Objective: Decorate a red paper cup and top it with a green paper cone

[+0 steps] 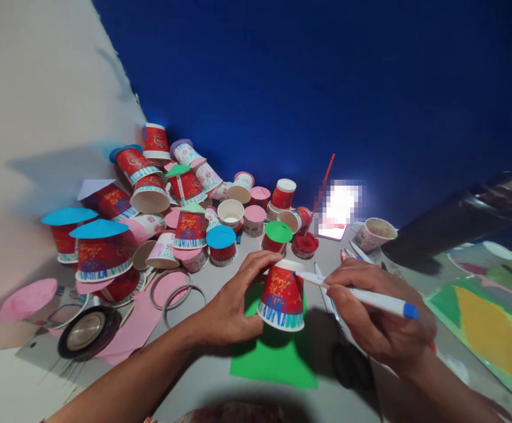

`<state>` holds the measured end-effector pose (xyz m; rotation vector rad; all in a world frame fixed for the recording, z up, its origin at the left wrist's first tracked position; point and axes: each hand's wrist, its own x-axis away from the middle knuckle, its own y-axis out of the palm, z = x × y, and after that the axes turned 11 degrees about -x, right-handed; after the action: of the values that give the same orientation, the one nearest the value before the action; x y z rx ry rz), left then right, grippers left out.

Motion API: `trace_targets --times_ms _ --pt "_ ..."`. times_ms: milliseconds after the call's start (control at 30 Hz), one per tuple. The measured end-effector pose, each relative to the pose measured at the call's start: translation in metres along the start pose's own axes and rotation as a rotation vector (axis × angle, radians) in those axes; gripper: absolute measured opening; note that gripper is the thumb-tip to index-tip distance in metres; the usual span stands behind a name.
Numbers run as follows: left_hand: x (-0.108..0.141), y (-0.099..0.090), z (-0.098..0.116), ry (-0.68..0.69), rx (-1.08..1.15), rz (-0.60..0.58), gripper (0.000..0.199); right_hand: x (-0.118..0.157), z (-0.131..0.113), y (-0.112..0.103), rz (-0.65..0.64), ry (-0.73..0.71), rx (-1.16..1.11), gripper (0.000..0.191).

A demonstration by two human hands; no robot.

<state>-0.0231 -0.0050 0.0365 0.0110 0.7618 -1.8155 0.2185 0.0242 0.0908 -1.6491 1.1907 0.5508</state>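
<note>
Red paper cup sits pinched between the left fingers; the right fingers pinch a white marker, tip at its upper side.

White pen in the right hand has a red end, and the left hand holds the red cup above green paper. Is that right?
Not quite: the head view shows a blue end on the white pen in the right hand. The left hand does hold the red cup above green paper.
</note>
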Motion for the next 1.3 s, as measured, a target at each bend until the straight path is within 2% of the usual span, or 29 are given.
trace_targets --times_ms 233,433,800,1300 --pt "-0.0001 0.0012 -0.0018 -0.021 0.1 -0.011 0.091 -0.002 -0.0005 -0.0039 -0.03 0.01 0.038 0.014" --pt "0.0006 0.0034 -0.006 -0.064 0.287 -0.027 0.092 -0.0033 0.0 -0.0053 0.007 0.031 0.045 0.016" --pt "0.0019 0.005 -0.0051 -0.17 0.485 -0.042 0.088 -0.0032 -0.0015 -0.0084 0.033 0.045 0.015 0.017" --pt "0.0027 0.0065 -0.0074 -0.18 0.506 -0.05 0.09 -0.0053 -0.0031 -0.0089 0.011 0.037 0.043 0.017"
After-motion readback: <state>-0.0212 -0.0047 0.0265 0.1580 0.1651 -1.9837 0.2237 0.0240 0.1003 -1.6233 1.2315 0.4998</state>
